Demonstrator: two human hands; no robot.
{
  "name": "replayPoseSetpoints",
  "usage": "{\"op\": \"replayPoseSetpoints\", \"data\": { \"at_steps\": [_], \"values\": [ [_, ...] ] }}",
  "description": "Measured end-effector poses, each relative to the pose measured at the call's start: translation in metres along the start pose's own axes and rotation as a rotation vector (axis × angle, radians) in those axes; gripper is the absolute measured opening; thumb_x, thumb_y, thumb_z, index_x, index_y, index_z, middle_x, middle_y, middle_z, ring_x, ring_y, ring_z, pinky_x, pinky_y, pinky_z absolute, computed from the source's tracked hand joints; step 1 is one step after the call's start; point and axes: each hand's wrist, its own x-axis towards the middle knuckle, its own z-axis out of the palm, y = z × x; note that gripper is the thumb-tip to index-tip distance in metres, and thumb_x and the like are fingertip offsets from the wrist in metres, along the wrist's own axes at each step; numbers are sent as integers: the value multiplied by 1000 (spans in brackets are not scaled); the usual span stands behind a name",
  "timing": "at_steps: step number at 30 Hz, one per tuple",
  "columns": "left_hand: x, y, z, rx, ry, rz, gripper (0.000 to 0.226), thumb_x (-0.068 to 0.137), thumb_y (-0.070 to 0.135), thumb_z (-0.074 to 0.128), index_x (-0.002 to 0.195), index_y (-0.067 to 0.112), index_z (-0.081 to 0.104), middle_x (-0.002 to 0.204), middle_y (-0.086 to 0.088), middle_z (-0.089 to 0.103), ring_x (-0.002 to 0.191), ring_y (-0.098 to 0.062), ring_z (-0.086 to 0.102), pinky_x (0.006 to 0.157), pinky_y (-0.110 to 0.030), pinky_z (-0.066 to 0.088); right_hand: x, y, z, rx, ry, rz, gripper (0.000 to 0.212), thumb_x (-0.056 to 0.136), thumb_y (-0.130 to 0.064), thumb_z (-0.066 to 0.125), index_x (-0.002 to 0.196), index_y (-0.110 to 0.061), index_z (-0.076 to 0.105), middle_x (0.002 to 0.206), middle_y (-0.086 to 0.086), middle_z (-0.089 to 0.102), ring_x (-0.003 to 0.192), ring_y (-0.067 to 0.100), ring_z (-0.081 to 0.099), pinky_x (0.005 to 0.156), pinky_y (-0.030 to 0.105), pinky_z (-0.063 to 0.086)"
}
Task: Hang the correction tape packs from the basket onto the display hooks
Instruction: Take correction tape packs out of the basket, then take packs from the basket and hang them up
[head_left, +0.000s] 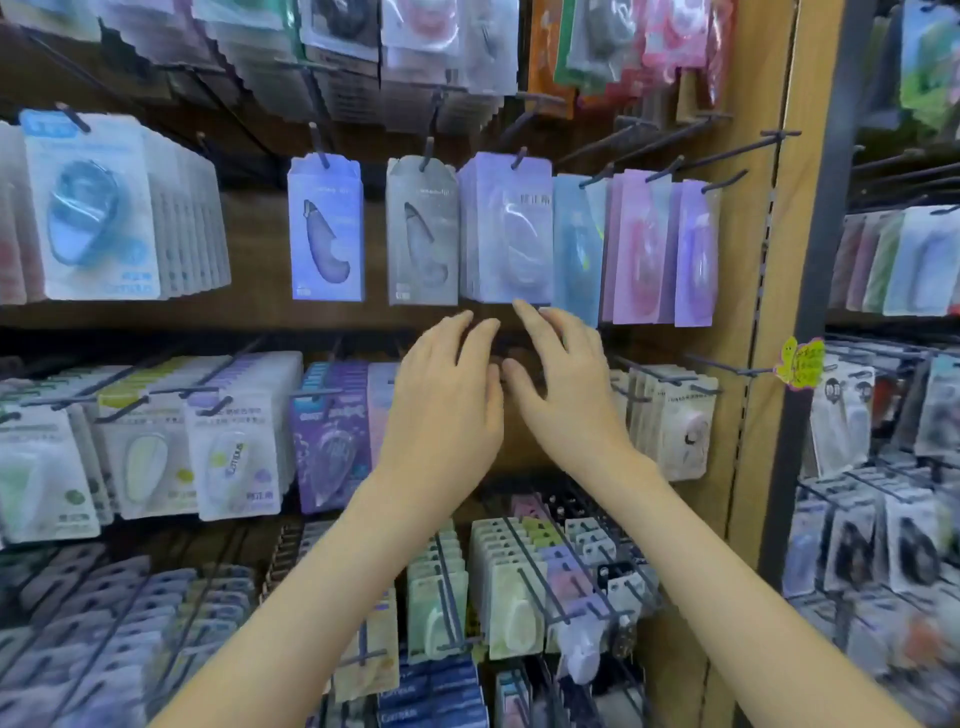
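Both hands are hovering side by side in front of the pegboard wall, fingers spread and relaxed, gripping nothing. The left hand (441, 400) is sitting just below the gap between the grey pack (422, 234) and the lavender stack (506, 228). The right hand (566, 384) is reaching up with its index fingertip at that stack's bottom edge; can't tell if it's actually touching.

The correction tape packs nearest the hands are that lavender stack, hanging on its hook (518, 156) and facing out. The basket isn't in view, so I can't tell what's left in it.

My guess is the hands are squaring the stack so it hangs flat. The bare hooks (670, 135) up and to the right are looking like the next free slots. Risk: a nudge from below could lift the packs off the hook's tip.
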Motion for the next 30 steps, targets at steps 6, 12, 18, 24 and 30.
{"op": "replayPoseSetpoints", "data": {
  "at_steps": [6,12,18,24,30],
  "values": [
    [-127,-3,25,-58,-100,-85,37,94,12,45,128,0,54,132,-17,54,128,-25,43,112,-26,26,-132,10,28,17,-72,-23,41,93,-18,52,133,-9,54,128,9,55,121,20,45,104,32,35],
    [-266,4,70,-79,-476,-361,40,93,17,41,129,1,52,130,-15,55,123,-29,49,105,-27,31,-270,40,56,160,-361,179,36,93,-17,48,125,-5,59,119,8,60,115,21,50,102,32,39],
    [-427,52,126,-33,-764,-573,36,82,6,53,117,3,54,109,-20,63,92,-39,63,75,-37,49,-454,86,64,212,-650,349,36,84,-17,45,111,-4,64,105,10,64,98,24,51,90,29,36],
    [-556,120,177,-59,-1036,-736,37,77,11,52,111,2,61,106,-19,65,84,-39,67,65,-36,54,-613,131,37,204,-835,489,36,80,-17,45,109,-4,62,100,13,65,94,24,46,83,31,36],
    [-703,158,223,-55,-1338,-843,36,75,15,50,104,0,65,98,-17,68,78,-36,69,63,-34,56,-775,162,20,90,-974,593,37,76,-18,45,109,-9,60,96,10,64,89,24,51,81,33,41]
  ]
}}
